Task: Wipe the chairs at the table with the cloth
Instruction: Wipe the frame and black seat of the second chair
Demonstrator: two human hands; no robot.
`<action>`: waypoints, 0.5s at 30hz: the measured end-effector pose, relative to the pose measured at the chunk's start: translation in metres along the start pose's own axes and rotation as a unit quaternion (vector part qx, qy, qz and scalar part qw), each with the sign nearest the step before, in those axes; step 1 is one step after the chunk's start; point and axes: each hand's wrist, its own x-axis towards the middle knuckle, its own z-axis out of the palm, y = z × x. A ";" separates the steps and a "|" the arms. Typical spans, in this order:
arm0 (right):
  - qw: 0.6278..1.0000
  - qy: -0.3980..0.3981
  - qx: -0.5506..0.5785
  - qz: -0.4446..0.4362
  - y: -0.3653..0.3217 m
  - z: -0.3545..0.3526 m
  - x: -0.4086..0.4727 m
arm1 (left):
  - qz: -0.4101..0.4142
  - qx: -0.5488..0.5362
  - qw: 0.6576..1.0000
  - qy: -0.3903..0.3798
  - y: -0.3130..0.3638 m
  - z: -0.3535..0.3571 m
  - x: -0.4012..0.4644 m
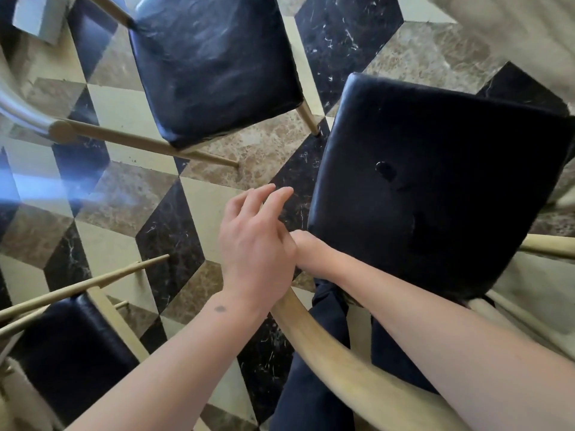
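Below, three black-cushioned chairs are seen from overhead on a patterned marble floor (130, 200). The near chair (435, 188) is positioned at centre right; its curved wooden back rail (336, 353) runs from the lower right up toward the hands. A second chair (214, 66) is placed at upper centre, well apart from the hands, and its seat is marked with pale streaks. A third chair (68, 346) is located at lower left.

The left hand (255, 244) is held over the end of the back rail, palm down, with its fingers (273, 197) extended and loosely spread over the floor; nothing is pinched. The right hand (308, 250) is crossed beneath the left hand at the left edge of the near seat. Its fingers are hidden by the left hand, so their state cannot be told.

The cloth cannot be identified with certainty. A dark fabric (326, 309) is visible under the right forearm, beside the rail; whether it is the cloth or clothing cannot be told.
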 end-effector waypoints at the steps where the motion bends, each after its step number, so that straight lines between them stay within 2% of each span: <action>1: 0.998 0.041 0.044 0.024 0.006 0.002 0.000 | -0.005 0.010 1.000 0.008 0.000 0.000 0.000; 4: 0.974 0.145 0.136 0.109 0.036 0.004 0.010 | -0.005 0.012 1.000 0.014 -0.004 0.002 0.001; 7: 0.950 0.130 0.166 0.230 0.040 -0.017 0.014 | 0.002 0.017 1.000 0.008 -0.004 0.002 0.000; 12: 0.970 0.114 0.095 0.192 0.028 -0.089 -0.069 | 0.051 0.131 0.990 -0.035 0.005 -0.010 -0.017; 14: 0.979 0.058 0.045 0.189 0.024 -0.111 -0.126 | 0.076 0.107 0.991 -0.030 0.023 -0.005 -0.045; 15: 0.977 0.039 0.013 0.209 0.024 -0.123 -0.170 | 0.098 0.059 0.992 -0.048 0.046 0.004 -0.069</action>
